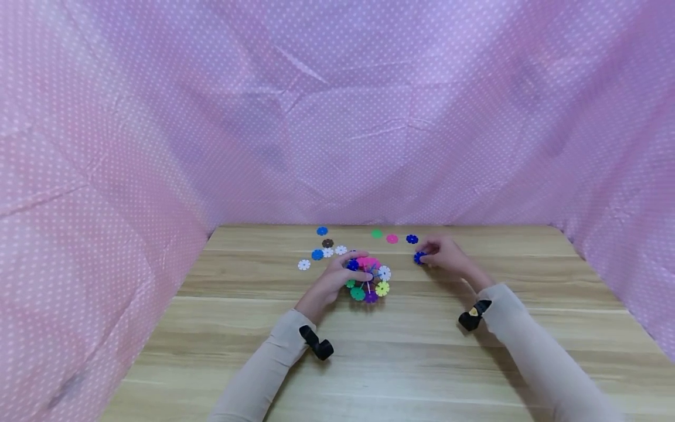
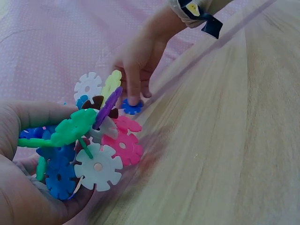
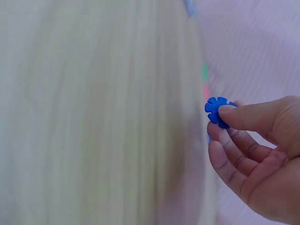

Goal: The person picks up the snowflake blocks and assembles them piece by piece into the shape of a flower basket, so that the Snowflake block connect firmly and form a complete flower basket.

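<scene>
My left hand grips a cluster of interlocked snowflake discs, in green, purple, yellow, white, pink and blue. In the left wrist view a notched white disc faces the camera, and the thumb lies along a green disc. To the right, my right hand pinches one dark blue snowflake disc between thumb and fingers, apart from the cluster. Part of that disc is covered by the thumb.
Loose discs lie toward the table's back: a blue disc, a brown disc, a white disc, a green disc, a pink disc and a dark blue disc. Pink dotted cloth surrounds the wooden table.
</scene>
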